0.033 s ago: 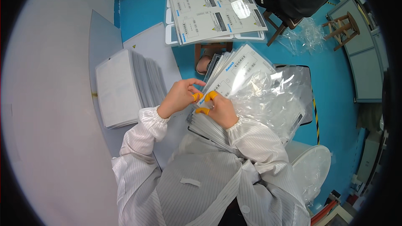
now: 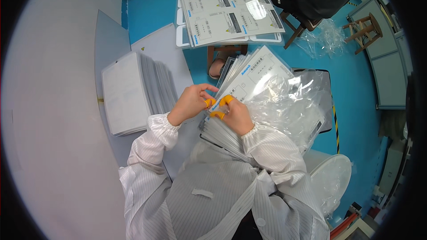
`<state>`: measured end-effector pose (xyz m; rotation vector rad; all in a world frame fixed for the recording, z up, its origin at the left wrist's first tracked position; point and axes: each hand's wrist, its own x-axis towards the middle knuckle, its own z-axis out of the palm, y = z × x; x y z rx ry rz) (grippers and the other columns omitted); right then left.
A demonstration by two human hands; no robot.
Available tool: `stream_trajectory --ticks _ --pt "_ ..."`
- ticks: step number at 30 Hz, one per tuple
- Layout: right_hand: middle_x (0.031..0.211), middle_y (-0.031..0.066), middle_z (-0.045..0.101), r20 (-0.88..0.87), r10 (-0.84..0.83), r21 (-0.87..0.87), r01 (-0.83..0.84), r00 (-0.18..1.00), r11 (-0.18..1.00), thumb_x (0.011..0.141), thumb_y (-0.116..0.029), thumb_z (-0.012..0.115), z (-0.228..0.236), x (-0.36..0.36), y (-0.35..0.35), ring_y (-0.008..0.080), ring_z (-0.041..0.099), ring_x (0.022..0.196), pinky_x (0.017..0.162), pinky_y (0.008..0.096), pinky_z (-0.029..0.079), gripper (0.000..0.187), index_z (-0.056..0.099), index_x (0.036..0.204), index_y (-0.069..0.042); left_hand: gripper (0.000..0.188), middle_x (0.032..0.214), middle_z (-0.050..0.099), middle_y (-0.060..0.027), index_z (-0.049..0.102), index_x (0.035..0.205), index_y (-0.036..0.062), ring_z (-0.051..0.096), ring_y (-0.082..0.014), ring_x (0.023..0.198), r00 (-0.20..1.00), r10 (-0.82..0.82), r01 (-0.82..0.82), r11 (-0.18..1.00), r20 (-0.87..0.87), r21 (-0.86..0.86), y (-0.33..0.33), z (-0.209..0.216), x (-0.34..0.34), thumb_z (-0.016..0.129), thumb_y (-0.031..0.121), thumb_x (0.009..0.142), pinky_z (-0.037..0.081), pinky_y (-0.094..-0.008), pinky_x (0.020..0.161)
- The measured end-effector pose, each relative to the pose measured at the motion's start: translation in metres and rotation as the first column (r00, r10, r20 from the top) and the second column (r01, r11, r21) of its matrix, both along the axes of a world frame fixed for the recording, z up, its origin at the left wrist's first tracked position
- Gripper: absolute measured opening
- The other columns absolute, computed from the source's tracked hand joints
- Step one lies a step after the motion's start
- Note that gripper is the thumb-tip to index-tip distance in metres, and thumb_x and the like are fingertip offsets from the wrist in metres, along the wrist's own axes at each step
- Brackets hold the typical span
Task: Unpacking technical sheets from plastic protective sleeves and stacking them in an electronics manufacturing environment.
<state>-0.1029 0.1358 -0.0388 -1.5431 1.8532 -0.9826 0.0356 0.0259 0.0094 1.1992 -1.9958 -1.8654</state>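
Left hand (image 2: 189,104) curled, right hand (image 2: 239,118) slightly parted at the top printed sheet's (image 2: 257,69) edge, hold unclear; job seemed unfinished, clear film (image 2: 284,104) bunched above, fanned sheets (image 2: 222,137) below.

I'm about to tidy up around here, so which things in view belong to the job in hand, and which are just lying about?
In use, it seems:
left hand, right hand
fanned printed sheets at the hands
clear plastic over the sheets
white stack at left, probably

Apparently lying about:
loose film on the floor
wooden stool at right
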Motion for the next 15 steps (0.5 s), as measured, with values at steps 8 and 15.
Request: stream_trajectory --ticks 8,15 --pt "0.078 0.0138 0.058 -0.001 0.041 -0.054 -0.041 0.999 0.998 0.064 -0.019 0.076 0.004 0.012 0.005 0.0316 0.059 0.068 0.058 0.0359 0.047 0.032 0.055 0.082 -0.002 0.032 0.074 0.066 -0.0095 0.060 0.100 -0.0005 0.058 -0.0096 0.059 1.000 0.008 -0.007 0.998 0.026 -0.058 -0.004 -0.007 0.001 0.057 -0.008 0.069 0.046 -0.0234 0.053" --pt "0.078 0.0130 0.057 0.121 -0.080 -0.069 0.089 0.989 0.994 0.062 -0.008 0.075 0.002 0.001 0.001 0.0297 0.058 0.066 0.059 0.0326 0.047 0.030 0.055 0.082 -0.001 0.031 0.073 0.066 -0.0091 0.060 0.098 -0.0008 0.058 -0.0098 0.058 1.000 0.023 -0.024 0.999 0.013 0.038 -0.003 -0.008 0.003 0.058 -0.008 0.069 0.046 -0.0227 0.053"
